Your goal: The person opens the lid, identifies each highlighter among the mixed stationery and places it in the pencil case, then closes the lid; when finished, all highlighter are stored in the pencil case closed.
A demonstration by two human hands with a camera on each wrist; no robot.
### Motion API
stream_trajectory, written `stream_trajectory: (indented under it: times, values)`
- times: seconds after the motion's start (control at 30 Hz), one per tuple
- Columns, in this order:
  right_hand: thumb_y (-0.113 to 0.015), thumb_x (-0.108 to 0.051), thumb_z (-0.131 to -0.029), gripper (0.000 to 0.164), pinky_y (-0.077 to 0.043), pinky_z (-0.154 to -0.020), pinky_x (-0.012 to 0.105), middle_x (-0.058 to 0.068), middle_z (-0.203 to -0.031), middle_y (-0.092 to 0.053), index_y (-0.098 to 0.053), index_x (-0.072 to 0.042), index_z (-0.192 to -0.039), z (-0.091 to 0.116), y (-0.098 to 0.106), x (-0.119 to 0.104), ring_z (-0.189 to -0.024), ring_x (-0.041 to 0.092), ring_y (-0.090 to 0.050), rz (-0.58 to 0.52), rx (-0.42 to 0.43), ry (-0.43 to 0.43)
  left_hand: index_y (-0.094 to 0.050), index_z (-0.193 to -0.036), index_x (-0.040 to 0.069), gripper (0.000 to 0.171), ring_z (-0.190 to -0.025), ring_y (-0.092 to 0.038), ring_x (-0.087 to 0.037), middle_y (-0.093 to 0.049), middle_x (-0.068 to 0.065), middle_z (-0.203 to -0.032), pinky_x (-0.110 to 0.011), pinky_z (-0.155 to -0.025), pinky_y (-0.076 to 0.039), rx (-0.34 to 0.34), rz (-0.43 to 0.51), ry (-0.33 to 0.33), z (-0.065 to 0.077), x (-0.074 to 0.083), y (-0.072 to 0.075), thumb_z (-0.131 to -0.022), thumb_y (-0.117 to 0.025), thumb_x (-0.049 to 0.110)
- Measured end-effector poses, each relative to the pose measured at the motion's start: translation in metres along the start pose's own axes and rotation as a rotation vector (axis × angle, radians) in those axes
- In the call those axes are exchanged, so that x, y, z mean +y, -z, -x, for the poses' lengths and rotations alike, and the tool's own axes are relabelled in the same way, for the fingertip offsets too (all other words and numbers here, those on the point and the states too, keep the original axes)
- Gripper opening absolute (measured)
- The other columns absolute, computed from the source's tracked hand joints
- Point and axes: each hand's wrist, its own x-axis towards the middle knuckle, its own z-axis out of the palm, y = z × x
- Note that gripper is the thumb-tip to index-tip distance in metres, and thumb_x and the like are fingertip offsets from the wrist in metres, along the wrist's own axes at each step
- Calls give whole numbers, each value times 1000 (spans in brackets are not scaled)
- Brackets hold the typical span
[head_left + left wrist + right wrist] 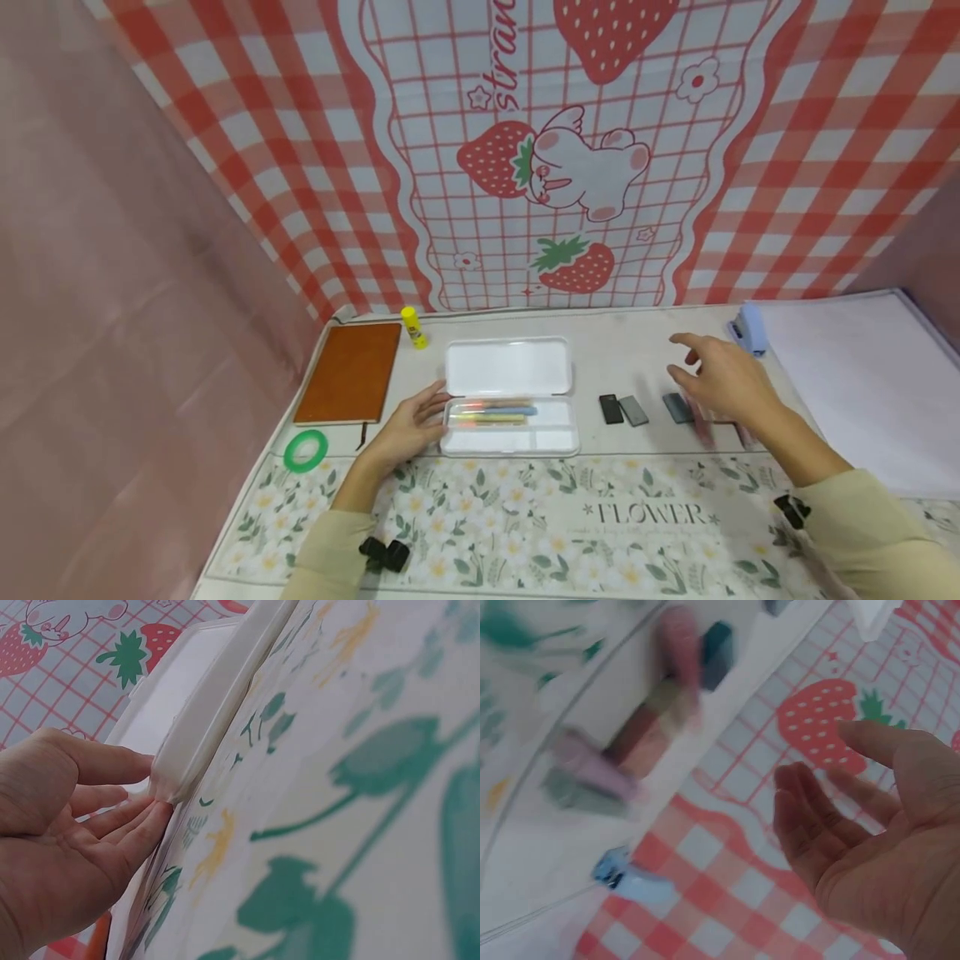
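Observation:
A white pencil case lies with its lid raised to the back. Several pastel pens fill its rear left compartment. My left hand is at the case's left end; in the left wrist view its thumb and fingertips pinch the corner. Over the table's right half, my right hand hovers with loosely bent fingers and nothing between them. Below and beside it are a dark grey block and blurred pink pieces, partly hidden by the hand and forearm.
Black and grey small blocks lie right of the case. A blue stapler stands beside a white board. At left are a brown notebook, a yellow glue stick and green tape. A floral mat covers the front.

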Motion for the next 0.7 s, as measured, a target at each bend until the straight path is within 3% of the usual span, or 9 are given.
stream_trajectory:
  times: [0.2,0.33,0.5,0.7]
  values:
    - [-68,-24,-83,48,-43,-43,29,17,-90,-67,-57,1,-123,1,-9,18,-57,16,-55,-8,-65,-49,-29,-149,15,75,-133,-39,-30,-44,-13,-142,-40,-107,-38,0,19,-19,0,-3,0,-85,-60,-8]
    - [-66,-28,-84,35,-46,-48,34,13,-83,-67,-67,2,-101,2,-17,28,-63,19,-57,13,-140,-116,-31,-148,15,75,-132,-40,-30,-45,-13,-140,-39,-107,-38,12,17,-10,-1,-4,-1,-84,-60,-9]
    - [-62,-27,-85,23,-37,-46,29,1,-62,-56,-65,-6,-76,3,-27,35,-56,17,-49,-4,-223,-171,-32,-148,15,75,-132,-41,-29,-46,-12,-140,-38,-106,-40,21,16,-7,-1,-4,-1,-83,-61,-10]
    - [-64,-25,-84,21,-38,-49,30,2,-64,-56,-63,-4,-77,0,-34,37,-58,18,-49,-13,-217,-173,-30,-148,13,76,-132,-40,-31,-45,-14,-141,-39,-106,-39,13,13,-14,2,2,0,-83,-61,-10]
